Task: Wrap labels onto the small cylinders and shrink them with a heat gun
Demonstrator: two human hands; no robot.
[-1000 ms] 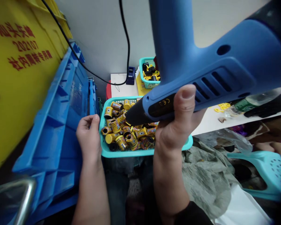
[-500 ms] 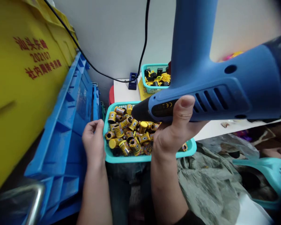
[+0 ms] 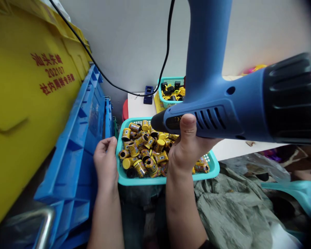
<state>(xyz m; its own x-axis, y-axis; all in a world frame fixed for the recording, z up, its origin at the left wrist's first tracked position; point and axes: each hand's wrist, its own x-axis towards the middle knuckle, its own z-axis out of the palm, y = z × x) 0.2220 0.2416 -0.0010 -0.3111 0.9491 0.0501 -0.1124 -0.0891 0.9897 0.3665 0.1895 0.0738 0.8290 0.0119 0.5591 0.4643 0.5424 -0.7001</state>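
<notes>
A blue pistol-shaped power tool (image 3: 209,116) with a tapered black tip, side vents and a ribbed black collar fills the upper right, its grip pointing up out of view. My right hand (image 3: 185,147) holds its body from below, thumb along the near side; the other fingers are hidden. Under the tool's tip lies a turquoise basket (image 3: 142,180) full of small yellow printed canisters (image 3: 150,140), some lidded, some open-ended. By the basket's left rim is my left hand (image 3: 105,155), fingers curled and thumb pressed on them; whatever may be inside is hidden.
A yellow crate (image 3: 18,83) and blue crates (image 3: 75,138) crowd the left side. On the white table stands another turquoise basket (image 3: 168,103) of black and yellow parts. A black cable (image 3: 167,52) hangs ahead. Grey plastic sheeting (image 3: 228,204) lies at right.
The tool looks a little smaller and has shifted left with my right hand, bringing more of its black collar into view. The surroundings sit slightly lower and further right.
</notes>
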